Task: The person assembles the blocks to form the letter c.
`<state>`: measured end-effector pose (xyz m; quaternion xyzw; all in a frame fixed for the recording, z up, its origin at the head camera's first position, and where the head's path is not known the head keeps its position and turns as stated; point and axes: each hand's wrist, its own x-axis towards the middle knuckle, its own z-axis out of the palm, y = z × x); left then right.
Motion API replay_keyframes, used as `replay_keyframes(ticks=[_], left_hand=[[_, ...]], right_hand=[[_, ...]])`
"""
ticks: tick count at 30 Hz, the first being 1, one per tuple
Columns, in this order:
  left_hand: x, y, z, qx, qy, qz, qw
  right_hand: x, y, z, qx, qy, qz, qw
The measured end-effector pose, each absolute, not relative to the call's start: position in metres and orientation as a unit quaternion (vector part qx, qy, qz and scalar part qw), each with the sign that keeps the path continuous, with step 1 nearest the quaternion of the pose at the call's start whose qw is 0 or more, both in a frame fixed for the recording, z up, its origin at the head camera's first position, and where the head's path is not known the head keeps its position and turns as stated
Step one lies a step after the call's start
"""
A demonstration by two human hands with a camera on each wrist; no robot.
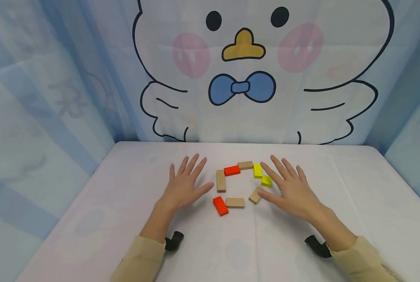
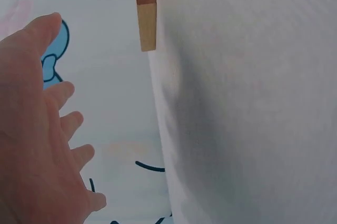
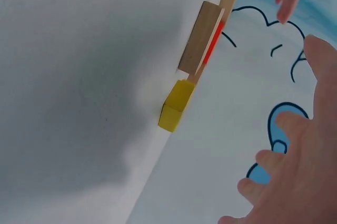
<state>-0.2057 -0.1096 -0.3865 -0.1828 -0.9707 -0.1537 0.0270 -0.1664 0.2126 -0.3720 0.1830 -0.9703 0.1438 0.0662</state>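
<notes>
Several small blocks lie on the table in a rough ring between the two hands. On its left side are an upright-lying wooden block (image 1: pixel 221 181) and a red block (image 1: pixel 220 206) at the front corner. Another red block (image 1: pixel 232 170) and a wooden block (image 1: pixel 245 165) form the back. Two yellow blocks (image 1: pixel 257 170) curve down the right side. Wooden blocks (image 1: pixel 235 203) also lie along the front. My left hand (image 1: pixel 185 188) spreads its fingers left of the ring, holding nothing. Opposite it, my right hand (image 1: pixel 292 192) is likewise spread and empty, its fingertips overlapping the right-side blocks in the head view.
A white cloth covers the table (image 1: pixel 90 227). Behind it hangs a curtain (image 1: pixel 252 121) with a cartoon figure wearing a blue bow tie, and more fabric encloses both sides. A black piece (image 1: pixel 174 241) sticks out at each wrist beside the beige sleeves (image 1: pixel 139 258).
</notes>
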Motion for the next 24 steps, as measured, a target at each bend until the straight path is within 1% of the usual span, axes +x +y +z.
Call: replay_keyframes(ticks=[7, 16, 20, 24], left_hand=[[-0.21, -0.104, -0.389, -0.187, -0.964, -0.184, 0.035], [-0.216, -0.098, -0.397, -0.217, -0.952, -0.214, 0.026], [-0.22, -0.1, -0.402, -0.247, -0.941, -0.23, 0.027], [-0.224, -0.101, -0.406, -0.282, -0.925, -0.253, 0.017]], right_hand=[[-0.172, 0.201, -0.38, 0.206, -0.96, 0.176, 0.062], [-0.178, 0.191, -0.388, 0.247, -0.938, 0.239, 0.046], [-0.181, 0.188, -0.391, 0.277, -0.919, 0.281, 0.026], [-0.185, 0.184, -0.393, 0.318, -0.893, 0.318, 0.002]])
